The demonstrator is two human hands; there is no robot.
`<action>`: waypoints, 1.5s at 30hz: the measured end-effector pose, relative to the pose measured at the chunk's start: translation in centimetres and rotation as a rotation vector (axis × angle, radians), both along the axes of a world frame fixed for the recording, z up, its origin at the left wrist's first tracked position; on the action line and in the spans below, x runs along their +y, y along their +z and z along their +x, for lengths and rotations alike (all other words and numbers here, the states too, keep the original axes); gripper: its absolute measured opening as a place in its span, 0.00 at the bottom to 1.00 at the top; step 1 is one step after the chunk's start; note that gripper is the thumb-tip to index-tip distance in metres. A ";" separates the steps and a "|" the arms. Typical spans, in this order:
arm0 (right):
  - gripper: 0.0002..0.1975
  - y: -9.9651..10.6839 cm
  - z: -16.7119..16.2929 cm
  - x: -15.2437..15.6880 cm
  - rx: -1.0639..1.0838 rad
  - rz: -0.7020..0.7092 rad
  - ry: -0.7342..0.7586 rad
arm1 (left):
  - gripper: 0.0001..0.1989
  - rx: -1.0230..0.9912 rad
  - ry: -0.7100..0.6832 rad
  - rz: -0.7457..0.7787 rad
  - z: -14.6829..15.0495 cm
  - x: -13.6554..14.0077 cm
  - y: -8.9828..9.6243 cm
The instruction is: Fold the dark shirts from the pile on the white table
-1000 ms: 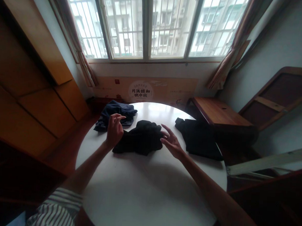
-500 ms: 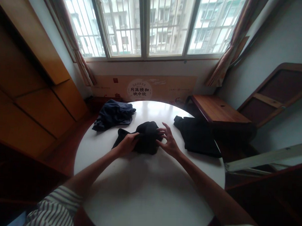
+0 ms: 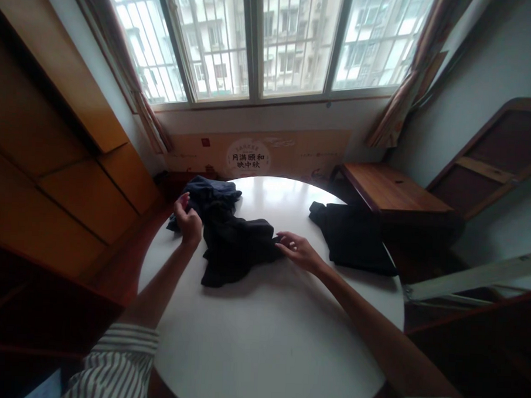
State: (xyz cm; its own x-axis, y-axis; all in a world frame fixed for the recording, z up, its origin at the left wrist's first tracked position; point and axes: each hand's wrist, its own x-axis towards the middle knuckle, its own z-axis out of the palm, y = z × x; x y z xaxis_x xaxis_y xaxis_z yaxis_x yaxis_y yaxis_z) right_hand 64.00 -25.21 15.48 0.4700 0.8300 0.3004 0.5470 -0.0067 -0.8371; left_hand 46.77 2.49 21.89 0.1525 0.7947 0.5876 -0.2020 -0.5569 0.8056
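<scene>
A crumpled black garment (image 3: pixel 237 245) lies spread over the middle of the round white table (image 3: pixel 268 346). My right hand (image 3: pixel 299 252) pinches its right edge between thumb and fingers. Left of the black cloth, my left hand (image 3: pixel 188 222) is raised with thumb and fingers apart, and nothing shows in it. Behind that hand is a dark blue garment (image 3: pixel 213 189) in a loose heap, partly covered by my fingers and the black cloth.
A folded black garment (image 3: pixel 356 238) lies at the table's right edge. Beyond it stands a low wooden table (image 3: pixel 393 187). Wooden cabinets (image 3: pixel 85 185) are on the left, and a barred window (image 3: pixel 290 41) is ahead.
The black garment has gone from a compact bundle to a wider spread, reaching left to the blue one. My left hand has let go of it and moved left and up.
</scene>
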 end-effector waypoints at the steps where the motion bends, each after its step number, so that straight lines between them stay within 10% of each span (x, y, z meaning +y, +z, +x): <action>1: 0.18 0.0 0.0 0.0 -0.032 -0.004 0.012 | 0.12 0.037 0.069 0.151 -0.3 0.0 0.4; 7: 0.19 0.3 0.2 -0.6 -0.059 -0.174 0.214 | 0.11 0.559 -0.448 0.655 0.3 -1.4 1.9; 12: 0.17 1.0 0.0 -1.2 -0.063 -0.263 0.299 | 0.20 0.919 -0.791 0.608 2.7 -0.6 0.7; 18: 0.16 0.7 -0.4 -0.6 -0.221 0.009 -0.042 | 0.14 0.875 -0.934 0.476 3.2 -1.6 0.8; 25: 0.45 0.8 -0.9 -0.4 0.086 -0.019 0.098 | 0.23 0.367 -0.868 -0.112 2.9 -6.1 3.6; 32: 0.17 2.9 -1.3 -1.6 0.231 -0.223 0.411 | 0.26 0.043 -0.846 -0.468 3.7 -7.6 6.3; 39: 0.25 2.5 -1.1 -0.7 0.203 0.004 0.034 | 0.29 0.454 -1.028 -0.292 3.1 -5.1 3.6; 45: 0.21 2.7 -0.2 -0.5 0.299 0.146 -0.045 | 0.26 0.414 -0.607 -0.074 1.4 -2.6 1.6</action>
